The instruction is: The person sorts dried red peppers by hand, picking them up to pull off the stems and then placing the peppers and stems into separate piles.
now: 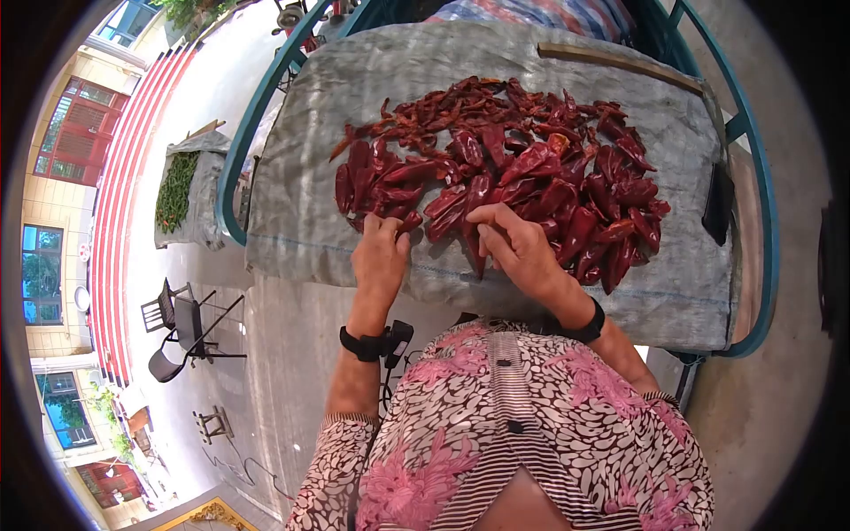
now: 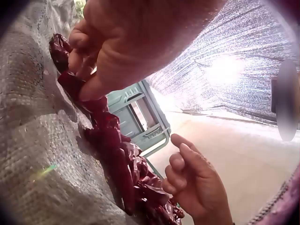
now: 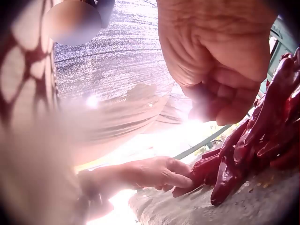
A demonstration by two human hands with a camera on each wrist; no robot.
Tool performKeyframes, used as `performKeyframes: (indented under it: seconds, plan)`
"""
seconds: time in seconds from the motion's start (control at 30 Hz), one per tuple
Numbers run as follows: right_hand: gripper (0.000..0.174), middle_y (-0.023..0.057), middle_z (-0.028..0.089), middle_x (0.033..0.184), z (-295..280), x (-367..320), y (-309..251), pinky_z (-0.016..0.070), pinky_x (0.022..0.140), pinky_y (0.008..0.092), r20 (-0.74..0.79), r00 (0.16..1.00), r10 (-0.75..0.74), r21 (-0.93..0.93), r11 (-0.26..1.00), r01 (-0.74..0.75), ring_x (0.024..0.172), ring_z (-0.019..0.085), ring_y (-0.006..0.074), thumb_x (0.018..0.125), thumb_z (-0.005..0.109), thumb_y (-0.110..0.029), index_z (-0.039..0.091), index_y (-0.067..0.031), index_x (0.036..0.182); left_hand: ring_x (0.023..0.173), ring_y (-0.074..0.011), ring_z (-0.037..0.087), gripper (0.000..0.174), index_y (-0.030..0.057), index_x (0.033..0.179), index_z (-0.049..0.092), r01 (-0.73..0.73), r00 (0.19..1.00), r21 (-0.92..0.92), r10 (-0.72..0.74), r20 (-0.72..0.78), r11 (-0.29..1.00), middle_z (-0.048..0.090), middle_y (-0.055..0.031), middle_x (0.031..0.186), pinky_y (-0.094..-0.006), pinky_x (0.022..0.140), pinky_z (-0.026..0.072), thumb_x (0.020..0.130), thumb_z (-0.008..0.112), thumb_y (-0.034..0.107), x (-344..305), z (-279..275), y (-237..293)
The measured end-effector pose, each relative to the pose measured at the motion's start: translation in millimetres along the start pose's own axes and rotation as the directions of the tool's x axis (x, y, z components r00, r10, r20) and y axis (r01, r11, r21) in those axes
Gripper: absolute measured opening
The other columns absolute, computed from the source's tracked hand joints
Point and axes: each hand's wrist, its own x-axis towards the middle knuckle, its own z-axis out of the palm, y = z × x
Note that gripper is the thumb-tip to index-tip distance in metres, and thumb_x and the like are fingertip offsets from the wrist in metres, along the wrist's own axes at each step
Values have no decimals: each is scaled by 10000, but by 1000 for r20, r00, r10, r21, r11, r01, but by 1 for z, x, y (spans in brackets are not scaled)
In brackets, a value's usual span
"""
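Dried red peppers (image 1: 531,177) lie heaped on a grey woven sheet (image 1: 305,190), with a smaller group at the left. At that group's near edge, my left hand (image 1: 381,261) pinches a dark red pepper (image 2: 70,84) between thumb and fingers; the left wrist view shows this hand (image 2: 126,47) close up. My right hand (image 1: 522,252) hangs just over the near side of the heap, its fingers loosely bent. Nothing shows in the right hand (image 2: 199,180) in the left wrist view. One long pepper (image 1: 474,243) points toward my body between the hands.
A teal metal rail (image 1: 235,177) borders the sheet. A wooden strip (image 1: 620,66) lies along the far edge and a black flat object (image 1: 719,203) at the right. Green produce (image 1: 177,190) and black chairs (image 1: 188,323) stand off to the left.
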Motion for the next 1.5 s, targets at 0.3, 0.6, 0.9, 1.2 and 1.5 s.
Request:
performKeyframes:
  seconds: [0.3, 0.6, 0.9, 1.2, 1.5]
  plan:
    - [208, 119, 664, 782, 35, 15, 3, 521, 610, 365, 56, 968, -246, -291, 923, 251, 655, 656, 256, 1035, 569, -201, 632, -76, 1189, 903, -356, 671, 192, 70, 1101, 678, -170, 963, -427, 241, 117, 888, 663, -126, 1002, -410, 745, 517, 913, 685, 110, -20, -43, 33]
    - [204, 58, 654, 734, 11, -10, -1, 494, 583, 281, -137, 991, 7, -100, 995, -21, 611, 625, 127, 1016, 567, -58, 649, -76, 1202, 929, -353, 666, 250, 89, 1164, 663, -164, 986, -297, 144, -88, 941, 638, -132, 1056, -443, 781, 526, 916, 673, 113, 35, -29, 5]
    - [198, 71, 674, 777, -1, -32, -1, 513, 625, 271, -169, 981, 95, -189, 974, -127, 673, 655, 130, 1001, 587, -43, 671, -66, 1179, 924, -339, 623, 356, 145, 1209, 687, -437, 897, -128, 442, 10, 890, 631, -119, 931, -439, 822, 510, 861, 739, 200, 88, 19, 52]
    - [208, 103, 684, 837, -7, -35, -7, 538, 669, 295, -115, 989, 97, -297, 946, -127, 728, 698, 180, 984, 602, -39, 669, -70, 1178, 891, -360, 639, 255, 129, 920, 704, -420, 897, -50, 406, -174, 906, 673, -146, 880, -460, 744, 503, 800, 791, 337, 108, 66, 60]
    - [199, 60, 676, 812, -13, -21, -10, 509, 611, 256, -134, 979, 155, -237, 954, -183, 671, 635, 105, 1013, 590, -73, 656, -52, 1200, 859, -330, 659, 240, 92, 936, 643, -208, 965, -99, 187, -186, 973, 673, -141, 890, -462, 728, 522, 807, 767, 252, 117, 72, 58]
